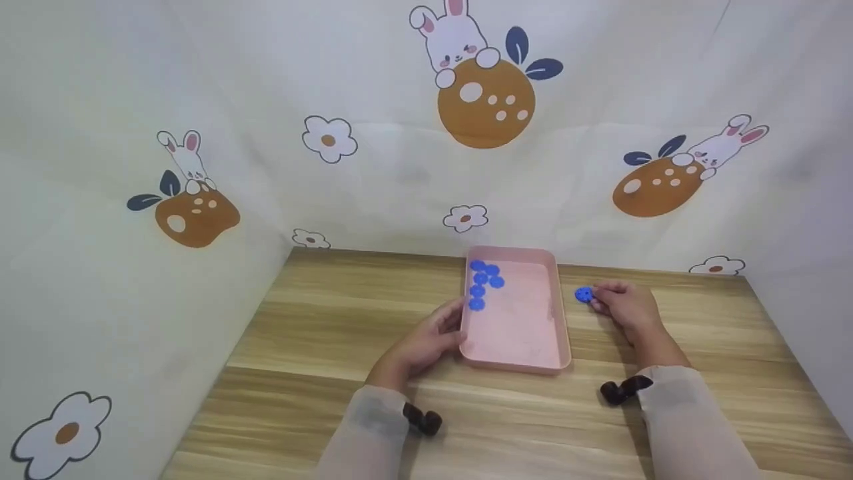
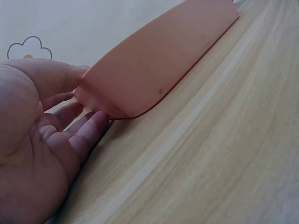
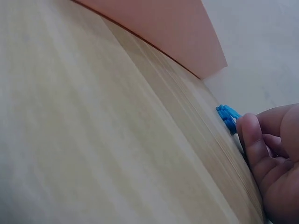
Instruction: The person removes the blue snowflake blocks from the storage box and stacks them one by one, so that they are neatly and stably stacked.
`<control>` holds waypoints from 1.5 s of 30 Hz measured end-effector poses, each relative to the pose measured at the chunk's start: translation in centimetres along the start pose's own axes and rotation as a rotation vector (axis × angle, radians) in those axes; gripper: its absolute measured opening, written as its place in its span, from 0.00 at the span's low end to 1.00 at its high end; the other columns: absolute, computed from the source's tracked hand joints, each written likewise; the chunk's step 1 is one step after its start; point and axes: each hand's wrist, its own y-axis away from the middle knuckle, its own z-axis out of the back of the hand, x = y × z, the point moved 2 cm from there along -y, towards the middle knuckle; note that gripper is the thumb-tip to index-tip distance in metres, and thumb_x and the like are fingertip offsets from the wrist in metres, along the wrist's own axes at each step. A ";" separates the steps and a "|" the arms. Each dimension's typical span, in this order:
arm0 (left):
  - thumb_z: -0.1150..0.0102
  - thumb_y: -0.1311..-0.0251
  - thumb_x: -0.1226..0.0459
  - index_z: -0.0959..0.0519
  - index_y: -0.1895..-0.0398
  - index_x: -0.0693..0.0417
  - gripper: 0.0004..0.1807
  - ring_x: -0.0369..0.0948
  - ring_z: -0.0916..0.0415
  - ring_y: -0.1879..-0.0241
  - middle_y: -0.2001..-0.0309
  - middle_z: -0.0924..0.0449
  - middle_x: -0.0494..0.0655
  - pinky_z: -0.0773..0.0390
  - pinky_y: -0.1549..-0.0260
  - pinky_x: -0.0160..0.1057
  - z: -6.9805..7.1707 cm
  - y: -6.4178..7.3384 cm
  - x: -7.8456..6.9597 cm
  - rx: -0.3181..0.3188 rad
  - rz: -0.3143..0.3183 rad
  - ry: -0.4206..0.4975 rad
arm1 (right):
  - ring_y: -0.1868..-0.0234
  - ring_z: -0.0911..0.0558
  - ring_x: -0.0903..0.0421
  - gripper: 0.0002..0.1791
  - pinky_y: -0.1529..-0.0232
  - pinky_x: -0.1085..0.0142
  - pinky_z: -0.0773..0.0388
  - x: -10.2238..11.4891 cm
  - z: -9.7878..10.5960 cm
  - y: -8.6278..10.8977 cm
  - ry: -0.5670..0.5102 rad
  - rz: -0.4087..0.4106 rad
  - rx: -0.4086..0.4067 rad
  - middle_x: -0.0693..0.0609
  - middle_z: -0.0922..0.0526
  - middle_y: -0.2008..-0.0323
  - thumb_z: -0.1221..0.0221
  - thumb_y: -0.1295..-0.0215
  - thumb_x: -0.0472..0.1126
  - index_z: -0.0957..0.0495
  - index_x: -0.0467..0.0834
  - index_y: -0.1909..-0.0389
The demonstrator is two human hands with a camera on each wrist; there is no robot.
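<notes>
A pink rectangular tray (image 1: 510, 363) lies on the table, its long side running away from me. Several small blue flower-shaped plastic discs (image 1: 477, 291) sit along its left wall, toward the far end. My left hand (image 1: 430, 340) holds the tray by its left side near the front corner; the left wrist view shows fingers (image 2: 96, 123) against the outer wall. To the right of the tray, my right hand (image 1: 630, 310) pinches a blue flower-shaped disc (image 1: 584, 294) between thumb and fingertips. In the right wrist view, the fingers partly hide this disc (image 3: 226, 117).
The wood-grain table (image 1: 320, 340) meets a pale cloth backdrop (image 1: 380, 187) printed with rabbits, oranges and flowers at the back and sides. A small black device (image 1: 423, 420) is strapped on the left wrist, another black device (image 1: 623, 390) on the right.
</notes>
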 end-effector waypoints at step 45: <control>0.45 0.24 0.72 0.45 0.13 0.52 0.40 0.52 0.49 0.13 0.13 0.46 0.54 0.45 0.14 0.55 0.0 -0.1 -0.1 0.004 -0.011 0.007 | 0.62 0.14 0.61 0.25 0.57 0.68 0.10 4.0 -2.9 2.1 -0.044 0.099 0.002 0.52 0.14 0.59 0.35 0.24 0.47 0.21 0.33 0.38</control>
